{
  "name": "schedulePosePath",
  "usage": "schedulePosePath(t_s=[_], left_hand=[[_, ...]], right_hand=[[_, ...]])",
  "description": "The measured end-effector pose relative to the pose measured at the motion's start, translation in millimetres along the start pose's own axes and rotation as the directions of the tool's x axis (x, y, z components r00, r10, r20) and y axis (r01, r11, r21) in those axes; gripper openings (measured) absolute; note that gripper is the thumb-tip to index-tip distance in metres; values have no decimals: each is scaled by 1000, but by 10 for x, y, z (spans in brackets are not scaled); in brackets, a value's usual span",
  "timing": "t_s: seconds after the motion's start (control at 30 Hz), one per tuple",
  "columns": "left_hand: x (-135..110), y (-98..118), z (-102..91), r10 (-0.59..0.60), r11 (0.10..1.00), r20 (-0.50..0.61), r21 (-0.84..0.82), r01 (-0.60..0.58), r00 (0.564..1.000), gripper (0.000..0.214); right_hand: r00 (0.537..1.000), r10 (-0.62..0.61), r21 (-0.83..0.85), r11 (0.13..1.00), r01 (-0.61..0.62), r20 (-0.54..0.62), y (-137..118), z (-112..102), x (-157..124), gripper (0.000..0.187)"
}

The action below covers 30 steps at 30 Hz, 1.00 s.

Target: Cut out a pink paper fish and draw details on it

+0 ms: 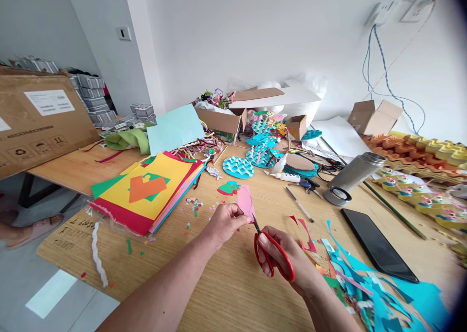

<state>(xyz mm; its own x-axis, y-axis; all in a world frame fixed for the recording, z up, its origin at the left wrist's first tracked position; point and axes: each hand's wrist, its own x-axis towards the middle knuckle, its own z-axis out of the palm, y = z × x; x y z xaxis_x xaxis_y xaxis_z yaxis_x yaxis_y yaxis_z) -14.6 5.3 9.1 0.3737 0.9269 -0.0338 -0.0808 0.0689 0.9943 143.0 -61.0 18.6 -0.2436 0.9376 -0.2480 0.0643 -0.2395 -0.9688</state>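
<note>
Right now the left hand (223,221) pinches a pink paper piece (245,201) between closed fingertips. The right hand (288,259) grips red scissors (272,254), fingers through the loops, blades meeting the paper's edge.

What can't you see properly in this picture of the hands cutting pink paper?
Head view only:
1. Scissors: blade tips hidden behind the pink paper that the left hand pinches; the right hand holds the handles.
2. Cardboard box label: print too small to read.
3. Teal scraps: cut off by the bottom edge.
</note>
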Motion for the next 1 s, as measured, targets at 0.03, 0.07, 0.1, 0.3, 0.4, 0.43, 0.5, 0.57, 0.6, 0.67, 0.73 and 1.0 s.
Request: schedulePosePath(t_s=[0.03, 0.07, 0.1, 0.3, 0.4, 0.43, 0.5, 0.57, 0.6, 0.67, 0.73, 1.0], left_hand=[[0, 0, 0, 0, 1000, 1, -2, 0, 1000, 20], [1, 0, -1, 1, 1000, 3, -4, -1, 1000, 20], [1, 0, -1, 3, 1000, 3, -6, -3, 1000, 20], [7, -7, -12, -5, 1000, 9, -7, 5, 1000, 19], [8, -15, -18, -9, 1000, 17, -17, 9, 1000, 20], [8, -16, -20, -10, 1000, 17, -19, 10, 1000, 20], [8, -17, -22, -10, 1000, 14, -21, 10, 1000, 20], [7, -15, -24, -10, 1000, 10, -20, 10, 1000, 20], [7, -14, -25, -10, 1000, 9, -18, 10, 1000, 21], [7, -13, -27, -10, 1000, 8, -12, 10, 1000, 22], [9, -14, -28, -13, 1000, 6, -7, 13, 1000, 24], [15, -9, -17, -31, 999, -2, -29, 31, 1000, 20]], right_hand=[[1000, 1, -1, 1000, -1, 0, 1, -1, -1, 50], [1000, 2, 0, 1000, -2, 0, 5, -3, -1, 50], [1000, 2, 3, 1000, -2, 1, 12, -6, 0, 50], [1000, -18, 7, 1000, 18, 2, 30, -15, 5, 48], [1000, -8, 10, 1000, 8, 7, -14, -6, -6, 49], [1000, -3, 10, 1000, 3, 7, -29, -3, -10, 49], [1000, 7, 7, 1000, -7, 6, -53, 1, -15, 50], [1000, 10, 1, 1000, -10, 1, -59, 3, -17, 51], [1000, 10, 0, 1000, -10, -2, -57, 3, -18, 51], [1000, 7, 0, 1000, -7, -6, -48, 2, -18, 51], [1000, 7, 0, 1000, -7, -9, -40, 1, -18, 51], [1000, 8, -14, 1000, -8, -5, -40, 3, -16, 51]])
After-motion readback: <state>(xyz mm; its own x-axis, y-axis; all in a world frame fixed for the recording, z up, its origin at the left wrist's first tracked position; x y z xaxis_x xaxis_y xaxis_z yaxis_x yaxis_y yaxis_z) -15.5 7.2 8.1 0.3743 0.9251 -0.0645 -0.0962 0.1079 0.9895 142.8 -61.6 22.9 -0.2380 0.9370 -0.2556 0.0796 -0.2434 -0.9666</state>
